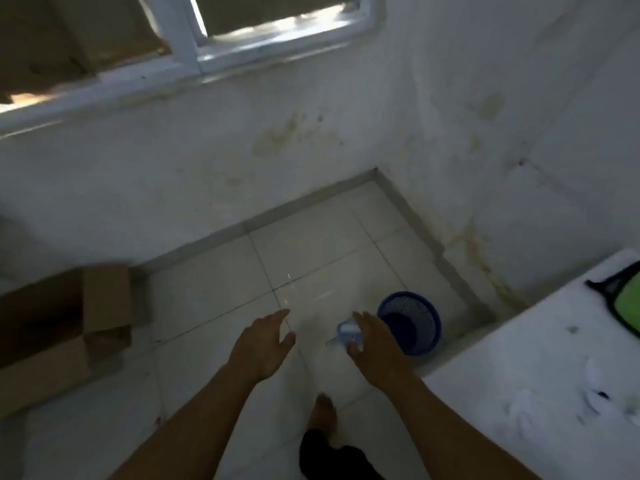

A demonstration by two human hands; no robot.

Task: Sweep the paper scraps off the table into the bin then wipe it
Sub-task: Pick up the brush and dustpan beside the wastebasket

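- Head view: the person stands over the tiled floor, both hands reaching out, with the blue bin on the floor just to the right of the right hand.
- The white bench lies at the right edge, and paper scraps are scattered on its near part; a green-and-black object lies at its far end, too cropped to name.
- Step in hand, as I judge it: dropping a picked-up scrap into the bin. To do it well, carry the hand over the bin's mouth before letting go.
- Right hand: fingers loosely curled round a pale bluish-white scrap, which shows at its left side.
- Left hand: fingers spread and relaxed, holding nothing.
- Wiping seems not yet begun.
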